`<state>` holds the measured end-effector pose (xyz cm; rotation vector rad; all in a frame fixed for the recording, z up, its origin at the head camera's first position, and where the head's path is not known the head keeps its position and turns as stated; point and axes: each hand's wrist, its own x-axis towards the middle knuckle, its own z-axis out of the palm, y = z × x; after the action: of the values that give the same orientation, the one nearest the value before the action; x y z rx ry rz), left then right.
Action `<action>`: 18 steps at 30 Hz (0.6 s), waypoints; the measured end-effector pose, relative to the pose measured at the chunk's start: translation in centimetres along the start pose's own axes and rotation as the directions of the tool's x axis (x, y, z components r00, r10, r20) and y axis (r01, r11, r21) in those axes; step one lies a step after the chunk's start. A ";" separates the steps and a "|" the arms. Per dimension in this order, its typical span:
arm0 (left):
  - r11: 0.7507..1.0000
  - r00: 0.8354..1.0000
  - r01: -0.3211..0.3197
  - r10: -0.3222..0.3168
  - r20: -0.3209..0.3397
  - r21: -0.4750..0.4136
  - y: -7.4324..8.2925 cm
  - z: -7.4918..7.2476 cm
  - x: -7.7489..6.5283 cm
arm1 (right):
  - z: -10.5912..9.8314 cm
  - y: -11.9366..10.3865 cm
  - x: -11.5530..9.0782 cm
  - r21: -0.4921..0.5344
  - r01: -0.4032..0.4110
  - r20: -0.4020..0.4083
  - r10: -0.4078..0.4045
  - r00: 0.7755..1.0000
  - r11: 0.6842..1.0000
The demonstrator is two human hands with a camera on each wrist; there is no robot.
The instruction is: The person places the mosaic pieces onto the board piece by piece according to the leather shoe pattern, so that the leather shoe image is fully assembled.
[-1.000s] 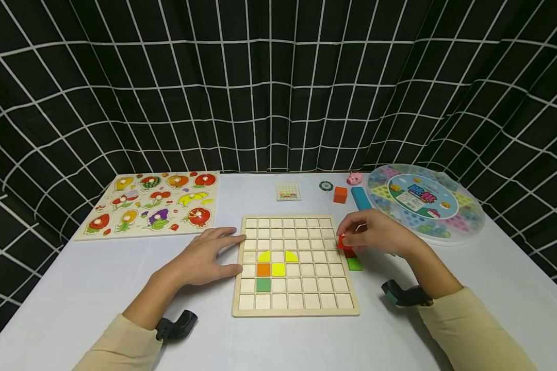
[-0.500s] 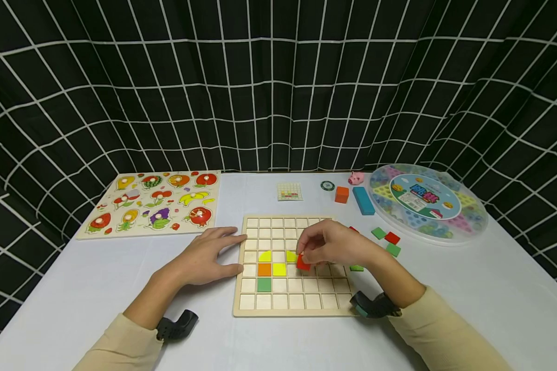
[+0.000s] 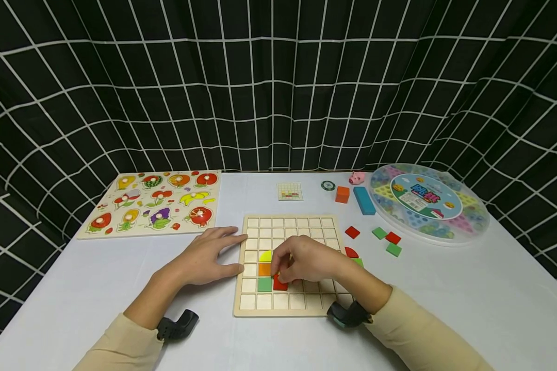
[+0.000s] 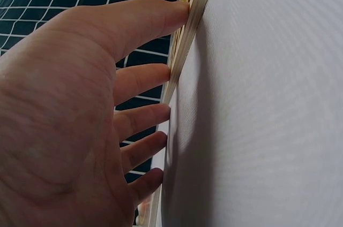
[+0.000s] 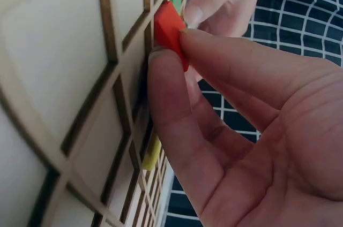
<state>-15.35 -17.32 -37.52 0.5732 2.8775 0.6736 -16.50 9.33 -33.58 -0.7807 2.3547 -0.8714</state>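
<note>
A wooden grid board (image 3: 260, 312) lies flat on the white table. My right hand (image 3: 308, 259) pinches a red square tile (image 3: 280, 284) between thumb and finger, over the cell right of a green square tile (image 3: 264, 284). In the right wrist view the red tile (image 5: 168, 23) is tilted against the grid's ribs. Above the green tile sit an orange square (image 3: 264, 269) and a yellow quarter-round tile (image 3: 265, 256). The right hand hides other yellow tiles in the head view. Thumb and fingertips of my left hand (image 3: 204, 257) touch the board's left edge, fingers extended.
Right of the board lie loose red (image 3: 352, 232) and green tiles (image 3: 393, 249). Behind are a pattern card (image 3: 290, 191), an orange cube (image 3: 342, 194), a blue block (image 3: 364, 200), a pink pig (image 3: 356, 178) and a round bead box (image 3: 427, 198). A fruit puzzle (image 3: 144, 232) lies left.
My right hand has carried the red tile from the board's right side leftward and nearer me, to the cell beside the green tile. The left hand has stayed at the board's edge.
</note>
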 end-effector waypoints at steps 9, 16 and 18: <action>1.000 1.000 -0.003 0.002 0.001 0.002 0.0 0.0 -0.1 | 0.4 -0.6 -0.2 -0.075 -0.008 -0.018 0.006 1.000 0.997; 1.000 1.000 0.000 0.000 -0.002 0.006 0.0 0.0 0.0 | -1.0 0.6 -0.9 -0.056 0.109 0.007 -0.109 0.994 0.992; 1.000 1.000 0.003 -0.003 -0.002 0.007 0.0 0.0 0.0 | -1.7 1.2 -1.3 -0.048 0.153 0.018 -0.152 0.988 0.987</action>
<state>-15.30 -17.31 -37.56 0.5695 2.8831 0.6647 -17.04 11.66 -32.96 -0.9951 2.3355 -0.8688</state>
